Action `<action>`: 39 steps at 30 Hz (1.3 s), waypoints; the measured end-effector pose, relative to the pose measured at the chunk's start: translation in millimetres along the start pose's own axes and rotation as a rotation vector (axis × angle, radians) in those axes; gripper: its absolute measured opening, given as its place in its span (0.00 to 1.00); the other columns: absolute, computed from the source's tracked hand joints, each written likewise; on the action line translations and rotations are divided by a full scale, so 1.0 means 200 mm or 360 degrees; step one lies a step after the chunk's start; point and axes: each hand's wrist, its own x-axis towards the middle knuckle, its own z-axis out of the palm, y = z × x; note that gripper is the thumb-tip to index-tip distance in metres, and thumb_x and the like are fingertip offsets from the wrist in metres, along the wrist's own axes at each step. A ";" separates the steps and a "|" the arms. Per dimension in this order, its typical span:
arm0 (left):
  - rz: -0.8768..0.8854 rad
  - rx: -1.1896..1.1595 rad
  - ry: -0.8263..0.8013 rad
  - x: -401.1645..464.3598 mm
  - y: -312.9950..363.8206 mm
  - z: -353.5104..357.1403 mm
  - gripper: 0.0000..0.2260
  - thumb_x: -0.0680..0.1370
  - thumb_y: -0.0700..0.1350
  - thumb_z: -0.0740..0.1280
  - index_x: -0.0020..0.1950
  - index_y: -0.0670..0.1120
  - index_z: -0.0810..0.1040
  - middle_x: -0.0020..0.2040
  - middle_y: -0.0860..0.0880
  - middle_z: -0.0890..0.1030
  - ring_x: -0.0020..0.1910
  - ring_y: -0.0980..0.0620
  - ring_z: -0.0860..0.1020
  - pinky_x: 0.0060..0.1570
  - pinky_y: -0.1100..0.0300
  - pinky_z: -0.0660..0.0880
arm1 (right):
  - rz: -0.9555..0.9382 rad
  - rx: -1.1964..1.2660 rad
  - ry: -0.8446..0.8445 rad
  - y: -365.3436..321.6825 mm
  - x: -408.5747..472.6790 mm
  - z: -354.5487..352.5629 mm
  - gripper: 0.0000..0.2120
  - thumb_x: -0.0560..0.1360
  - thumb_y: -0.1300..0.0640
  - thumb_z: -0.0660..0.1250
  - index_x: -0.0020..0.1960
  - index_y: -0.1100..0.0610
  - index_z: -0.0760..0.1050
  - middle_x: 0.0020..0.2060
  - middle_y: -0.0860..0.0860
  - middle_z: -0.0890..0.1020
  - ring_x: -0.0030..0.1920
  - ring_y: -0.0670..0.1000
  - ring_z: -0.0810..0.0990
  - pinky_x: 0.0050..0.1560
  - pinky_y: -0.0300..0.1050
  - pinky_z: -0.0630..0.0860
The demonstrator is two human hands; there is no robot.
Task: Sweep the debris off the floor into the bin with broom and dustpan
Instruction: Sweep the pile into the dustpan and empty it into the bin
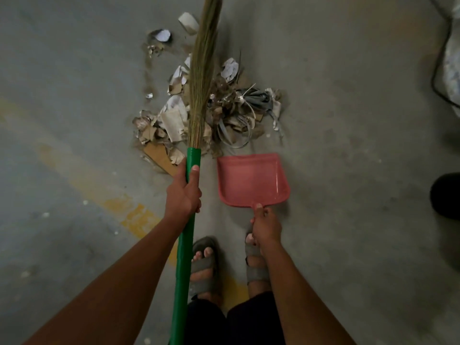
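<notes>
Gripping the green broom (187, 220) high with the left hand (183, 192), right hand (265, 226) pinching the light dustpan (251, 179) handle, they face the debris (206, 113) (papery, flimsy, scatter-prone) just beyond.

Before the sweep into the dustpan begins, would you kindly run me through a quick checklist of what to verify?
1. Left hand grips the green broom handle: ok.
2. Right hand holds the pink dustpan by its handle: ok.
3. Dustpan mouth faces the debris pile: ok.
4. Dustpan lip flat on the floor: cannot tell.
5. Dustpan empty: ok.
6. Broom bristles reach past the pile's far side: ok.
</notes>
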 end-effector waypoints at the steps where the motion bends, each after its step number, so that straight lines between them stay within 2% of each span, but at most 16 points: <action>1: -0.0005 -0.0016 -0.0005 0.01 -0.01 0.03 0.25 0.87 0.59 0.58 0.84 0.58 0.60 0.38 0.40 0.81 0.25 0.49 0.78 0.24 0.55 0.76 | -0.0024 -0.0046 0.0011 -0.01 0.04 -0.01 0.19 0.85 0.41 0.60 0.50 0.55 0.79 0.41 0.53 0.85 0.45 0.61 0.84 0.48 0.58 0.82; 3: -0.0004 -0.0037 -0.0014 0.04 -0.01 0.10 0.24 0.87 0.59 0.59 0.83 0.59 0.61 0.38 0.39 0.81 0.26 0.49 0.78 0.24 0.55 0.76 | -0.0092 -0.0148 0.0024 -0.03 0.13 -0.03 0.20 0.85 0.40 0.58 0.55 0.55 0.80 0.48 0.56 0.87 0.52 0.62 0.83 0.52 0.53 0.78; 5: 0.0021 -0.0025 -0.0020 0.08 0.00 0.16 0.23 0.87 0.58 0.58 0.82 0.59 0.62 0.38 0.38 0.80 0.25 0.49 0.78 0.23 0.56 0.75 | -0.0142 -0.0227 0.0047 -0.06 0.21 -0.05 0.21 0.85 0.39 0.57 0.57 0.54 0.80 0.51 0.57 0.87 0.54 0.62 0.83 0.52 0.52 0.75; 10: 0.0122 0.0069 -0.0013 0.24 0.10 0.28 0.23 0.87 0.61 0.57 0.82 0.59 0.62 0.37 0.41 0.80 0.25 0.50 0.78 0.23 0.56 0.76 | -0.0162 -0.0247 0.0070 -0.17 0.41 -0.05 0.24 0.84 0.35 0.56 0.54 0.54 0.79 0.50 0.56 0.87 0.53 0.62 0.83 0.50 0.52 0.76; 14: 0.0222 0.0142 0.0019 0.44 0.24 0.32 0.25 0.86 0.61 0.56 0.83 0.57 0.61 0.36 0.45 0.80 0.26 0.50 0.79 0.23 0.58 0.74 | -0.0178 -0.0181 0.0059 -0.24 0.52 -0.01 0.27 0.81 0.31 0.55 0.53 0.52 0.79 0.49 0.55 0.87 0.51 0.62 0.84 0.54 0.58 0.80; 18: 0.0332 0.0412 0.0097 0.72 0.34 0.34 0.26 0.87 0.62 0.54 0.83 0.54 0.62 0.42 0.46 0.81 0.33 0.49 0.81 0.25 0.62 0.75 | -0.0229 -0.0183 0.0049 -0.26 0.62 0.03 0.24 0.84 0.34 0.55 0.55 0.52 0.80 0.50 0.54 0.87 0.52 0.61 0.83 0.55 0.56 0.80; 20: 0.0294 0.0545 0.0075 0.83 0.32 0.35 0.28 0.86 0.63 0.54 0.84 0.54 0.60 0.48 0.44 0.82 0.36 0.47 0.82 0.33 0.57 0.80 | -0.0271 -0.0234 0.0072 -0.27 0.66 0.05 0.24 0.85 0.36 0.55 0.57 0.52 0.81 0.51 0.55 0.87 0.53 0.62 0.83 0.54 0.55 0.79; 23: 0.0198 0.0684 -0.0009 0.88 0.24 0.34 0.28 0.86 0.64 0.55 0.84 0.56 0.58 0.53 0.42 0.82 0.39 0.44 0.83 0.37 0.50 0.84 | -0.0295 -0.0213 0.0054 -0.32 0.70 0.07 0.22 0.85 0.37 0.56 0.57 0.51 0.82 0.48 0.53 0.88 0.51 0.60 0.84 0.53 0.55 0.80; 24: 0.0182 0.0702 -0.0031 0.86 0.21 0.34 0.28 0.85 0.64 0.55 0.84 0.57 0.58 0.53 0.42 0.83 0.38 0.44 0.84 0.37 0.49 0.84 | -0.0311 -0.0201 0.0034 -0.34 0.71 0.07 0.21 0.85 0.38 0.57 0.55 0.52 0.82 0.47 0.52 0.88 0.51 0.59 0.84 0.53 0.54 0.80; 27: 0.0213 0.0709 -0.0113 0.75 0.09 0.35 0.25 0.86 0.63 0.56 0.82 0.58 0.59 0.45 0.43 0.82 0.31 0.45 0.83 0.26 0.54 0.81 | -0.0372 -0.0206 0.0009 -0.38 0.75 0.05 0.19 0.85 0.41 0.60 0.51 0.54 0.80 0.46 0.52 0.88 0.51 0.60 0.84 0.52 0.54 0.78; 28: 0.0224 0.0714 -0.0158 0.71 0.05 0.36 0.25 0.85 0.63 0.56 0.82 0.59 0.59 0.44 0.43 0.82 0.31 0.44 0.83 0.26 0.54 0.81 | -0.0385 -0.0212 0.0004 -0.38 0.75 0.05 0.18 0.85 0.42 0.60 0.49 0.54 0.79 0.45 0.53 0.88 0.52 0.60 0.84 0.51 0.53 0.77; 30: 0.0248 0.0763 -0.0235 0.63 -0.02 0.36 0.26 0.84 0.67 0.55 0.81 0.62 0.59 0.45 0.41 0.83 0.34 0.42 0.84 0.33 0.48 0.85 | -0.0386 -0.0168 -0.0024 -0.38 0.75 0.05 0.17 0.86 0.43 0.60 0.48 0.52 0.79 0.41 0.51 0.87 0.50 0.58 0.84 0.50 0.51 0.76; 32: 0.0255 0.0746 -0.0285 0.55 -0.06 0.36 0.26 0.84 0.68 0.55 0.81 0.62 0.59 0.45 0.42 0.83 0.36 0.43 0.85 0.40 0.44 0.85 | -0.0373 -0.0071 -0.0053 -0.38 0.73 0.05 0.17 0.87 0.42 0.59 0.53 0.51 0.81 0.36 0.47 0.85 0.46 0.56 0.84 0.49 0.53 0.79; 35: 0.0260 0.0596 -0.0299 0.45 -0.05 0.35 0.25 0.86 0.64 0.57 0.82 0.61 0.61 0.39 0.46 0.81 0.29 0.49 0.82 0.33 0.50 0.83 | -0.0373 0.0019 -0.0092 -0.35 0.73 0.05 0.21 0.86 0.39 0.58 0.61 0.52 0.82 0.37 0.47 0.85 0.38 0.51 0.82 0.49 0.55 0.81; 37: 0.0253 0.0426 -0.0265 0.42 -0.04 0.33 0.25 0.86 0.63 0.58 0.83 0.61 0.60 0.37 0.44 0.80 0.28 0.50 0.80 0.27 0.56 0.78 | -0.0389 0.0050 -0.0113 -0.34 0.72 0.05 0.23 0.85 0.37 0.58 0.62 0.52 0.82 0.37 0.48 0.85 0.38 0.52 0.81 0.47 0.55 0.79; 39: 0.0283 0.0339 -0.0177 0.41 -0.04 0.30 0.25 0.86 0.63 0.57 0.83 0.60 0.60 0.39 0.43 0.81 0.29 0.50 0.80 0.26 0.58 0.76 | -0.0387 0.0120 -0.0134 -0.34 0.70 0.04 0.21 0.85 0.36 0.59 0.61 0.51 0.82 0.36 0.48 0.84 0.37 0.52 0.80 0.43 0.53 0.76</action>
